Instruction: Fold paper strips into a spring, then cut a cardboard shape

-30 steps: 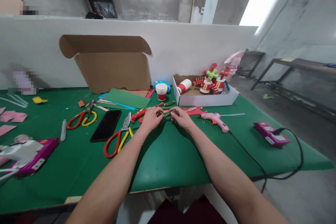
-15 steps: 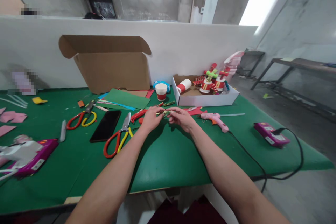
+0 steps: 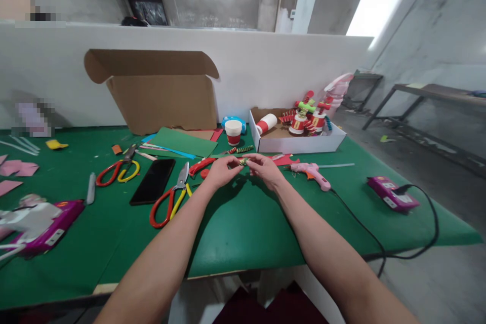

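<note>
On the green-covered table (image 3: 243,223), a magenta plastic glue gun (image 3: 47,229) lies at the left edge. Further in we see red-and-yellow-handled scissors (image 3: 117,172), then a flat black phone (image 3: 153,181), and just beside it red-handled metal shears (image 3: 169,201).

Past the shears, about mid-table, our left hand (image 3: 219,172) is curled nearly closed, its thumb and fingertips pinching one end of a short yellow-and-dark striped coil (image 3: 243,161). The coil sits between both hands, raised a little off the cloth. We cannot tell what it is made of.

Our right hand (image 3: 266,169) meets it from the other side. Its fingers are bent in the same way and nip the coil's other end, so the two hands almost touch.

Just beside the right hand lies a pale pink plastic glue gun (image 3: 310,172). Behind it, near the far edge, stands a shallow white cardboard box (image 3: 299,146). A second magenta glue gun (image 3: 393,195) with a black cord rests toward the right edge.
</note>
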`<state>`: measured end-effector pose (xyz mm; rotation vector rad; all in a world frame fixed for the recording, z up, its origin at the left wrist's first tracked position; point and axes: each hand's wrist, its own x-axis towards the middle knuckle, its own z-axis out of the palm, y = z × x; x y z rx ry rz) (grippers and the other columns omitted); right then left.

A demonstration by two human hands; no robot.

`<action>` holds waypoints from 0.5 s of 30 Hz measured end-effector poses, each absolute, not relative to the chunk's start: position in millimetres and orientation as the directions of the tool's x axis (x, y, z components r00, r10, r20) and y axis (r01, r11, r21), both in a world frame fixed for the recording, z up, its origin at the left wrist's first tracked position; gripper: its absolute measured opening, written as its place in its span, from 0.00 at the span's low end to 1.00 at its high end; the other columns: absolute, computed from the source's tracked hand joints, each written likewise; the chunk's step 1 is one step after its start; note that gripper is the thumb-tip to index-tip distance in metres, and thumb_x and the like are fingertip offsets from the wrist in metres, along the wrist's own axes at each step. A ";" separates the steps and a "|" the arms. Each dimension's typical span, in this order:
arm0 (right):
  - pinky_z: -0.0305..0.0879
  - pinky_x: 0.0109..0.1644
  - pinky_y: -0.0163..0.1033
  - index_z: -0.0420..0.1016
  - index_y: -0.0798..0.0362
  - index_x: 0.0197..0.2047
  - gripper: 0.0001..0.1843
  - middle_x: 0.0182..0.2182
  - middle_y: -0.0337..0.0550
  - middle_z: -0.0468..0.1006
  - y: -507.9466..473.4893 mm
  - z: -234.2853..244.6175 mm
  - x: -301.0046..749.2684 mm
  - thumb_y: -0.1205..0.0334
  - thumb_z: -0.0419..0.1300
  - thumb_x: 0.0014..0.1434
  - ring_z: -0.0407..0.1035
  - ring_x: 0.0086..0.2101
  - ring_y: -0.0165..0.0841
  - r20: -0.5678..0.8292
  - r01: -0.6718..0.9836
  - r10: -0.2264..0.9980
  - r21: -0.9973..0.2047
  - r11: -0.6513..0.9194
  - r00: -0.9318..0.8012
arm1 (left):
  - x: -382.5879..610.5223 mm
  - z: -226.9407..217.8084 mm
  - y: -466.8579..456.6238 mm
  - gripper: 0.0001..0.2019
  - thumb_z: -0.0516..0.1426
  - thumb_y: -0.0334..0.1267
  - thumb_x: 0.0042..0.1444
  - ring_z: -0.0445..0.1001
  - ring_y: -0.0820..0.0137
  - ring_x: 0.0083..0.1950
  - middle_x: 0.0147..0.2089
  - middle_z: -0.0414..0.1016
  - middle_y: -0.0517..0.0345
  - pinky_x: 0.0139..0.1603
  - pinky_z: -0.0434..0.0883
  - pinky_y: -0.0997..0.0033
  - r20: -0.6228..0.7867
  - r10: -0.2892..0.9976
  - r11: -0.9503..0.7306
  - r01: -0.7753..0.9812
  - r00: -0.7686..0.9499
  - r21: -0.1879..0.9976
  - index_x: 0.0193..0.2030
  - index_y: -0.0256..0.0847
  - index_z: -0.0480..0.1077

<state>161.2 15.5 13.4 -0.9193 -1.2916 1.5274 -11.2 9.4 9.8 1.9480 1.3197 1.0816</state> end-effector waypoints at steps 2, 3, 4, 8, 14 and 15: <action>0.62 0.28 0.30 0.79 0.50 0.40 0.16 0.31 0.37 0.75 15.8 14.3 161.2 0.56 0.69 0.46 0.62 0.24 0.22 0.036 -0.150 0.955 -0.989 -0.009 -0.295 | -10.4 9.4 9.7 0.11 0.59 0.45 0.49 0.72 0.68 0.32 0.30 0.77 0.57 0.35 0.68 0.69 0.277 0.944 -0.327 0.400 0.178 0.856 0.30 0.40 0.73; 0.62 0.29 0.31 0.78 0.50 0.41 0.17 0.32 0.37 0.76 15.9 14.5 161.0 0.56 0.69 0.46 0.62 0.25 0.23 0.042 -0.144 0.955 -0.990 -0.001 -0.294 | -9.9 9.5 9.7 0.11 0.59 0.46 0.48 0.71 0.68 0.32 0.30 0.77 0.57 0.35 0.68 0.69 0.263 0.950 -0.307 0.357 0.166 0.882 0.30 0.39 0.73; 0.62 0.29 0.31 0.78 0.50 0.41 0.18 0.33 0.37 0.76 16.0 14.5 160.6 0.57 0.69 0.45 0.63 0.25 0.23 0.045 -0.143 0.955 -0.990 0.003 -0.294 | -9.3 9.8 9.6 0.12 0.59 0.47 0.48 0.71 0.69 0.32 0.30 0.77 0.57 0.35 0.68 0.69 0.251 0.956 -0.289 0.322 0.154 0.902 0.31 0.39 0.73; 0.61 0.30 0.31 0.76 0.51 0.39 0.19 0.31 0.36 0.75 16.2 12.9 158.7 0.57 0.70 0.43 0.64 0.26 0.24 0.038 -0.173 0.963 -0.985 -0.008 -0.265 | -6.0 10.7 8.1 0.13 0.61 0.48 0.46 0.70 0.71 0.31 0.29 0.75 0.59 0.34 0.67 0.71 0.208 0.969 -0.237 0.272 0.132 0.933 0.29 0.38 0.71; 0.59 0.28 0.32 0.73 0.54 0.32 0.19 0.25 0.34 0.73 15.7 12.7 158.2 0.54 0.72 0.39 0.61 0.23 0.23 0.008 -0.134 0.976 -0.991 -0.021 -0.219 | -1.1 7.8 6.4 0.12 0.62 0.46 0.44 0.67 0.73 0.28 0.25 0.72 0.61 0.31 0.64 0.72 0.180 0.966 -0.225 0.263 0.186 0.938 0.27 0.38 0.70; 0.59 0.28 0.33 0.74 0.55 0.32 0.19 0.25 0.34 0.73 15.6 13.1 158.4 0.54 0.72 0.39 0.61 0.23 0.23 0.010 -0.128 0.975 -0.992 -0.019 -0.221 | -0.8 8.2 6.0 0.12 0.62 0.45 0.44 0.67 0.73 0.28 0.25 0.72 0.61 0.31 0.64 0.72 0.174 0.966 -0.219 0.253 0.191 0.942 0.28 0.38 0.70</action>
